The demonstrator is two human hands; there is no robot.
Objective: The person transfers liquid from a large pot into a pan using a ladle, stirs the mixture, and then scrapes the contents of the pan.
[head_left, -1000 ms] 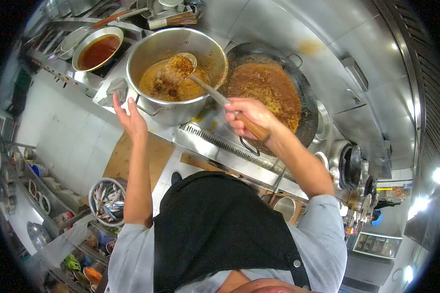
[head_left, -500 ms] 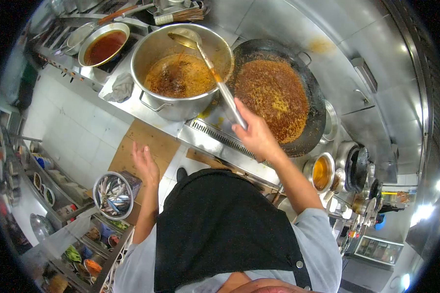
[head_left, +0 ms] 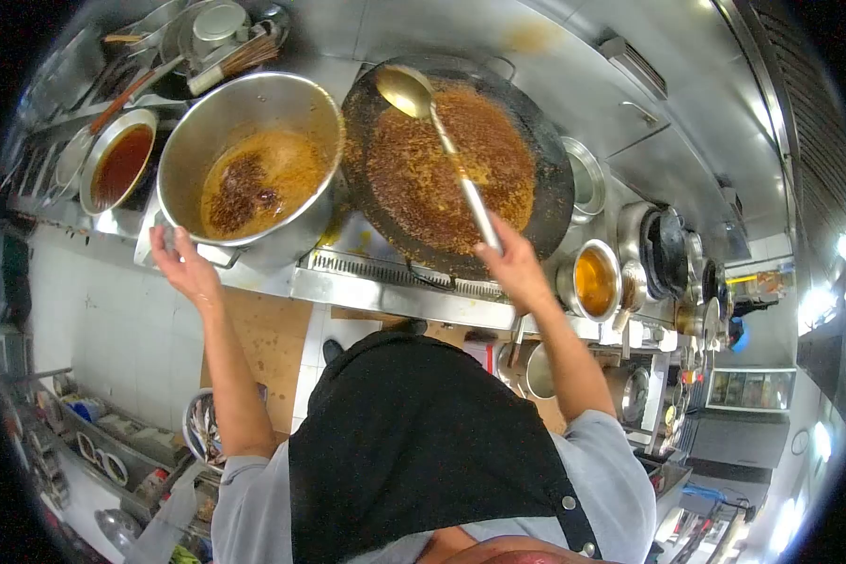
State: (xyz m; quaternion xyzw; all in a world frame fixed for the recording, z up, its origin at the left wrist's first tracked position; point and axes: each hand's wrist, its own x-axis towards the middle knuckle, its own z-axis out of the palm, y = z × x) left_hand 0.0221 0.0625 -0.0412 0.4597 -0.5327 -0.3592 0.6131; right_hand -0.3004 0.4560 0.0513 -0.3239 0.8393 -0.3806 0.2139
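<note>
My right hand (head_left: 514,263) is closed round the handle of a long metal ladle (head_left: 407,91), whose bowl is over the upper left part of a large black wok (head_left: 555,188). Reddish-brown, grainy food (head_left: 423,179) fills much of the wok. Left of it stands a deep steel pot (head_left: 183,160) with orange-brown liquid and a darker patch inside. My left hand (head_left: 190,270) is at the pot's lower left edge, fingers apart and holding nothing; whether it touches the pot I cannot tell.
A pan of red-brown liquid (head_left: 150,141) stands at the far left, below a bristle brush (head_left: 240,64). Right of the wok is a bowl of orange liquid (head_left: 615,282). A bucket of fish (head_left: 197,428) sits behind my left forearm.
The ladle has moved from over the pot to over the wok. My left hand has risen to the pot's edge. The view has shifted, with the stove now further left.
</note>
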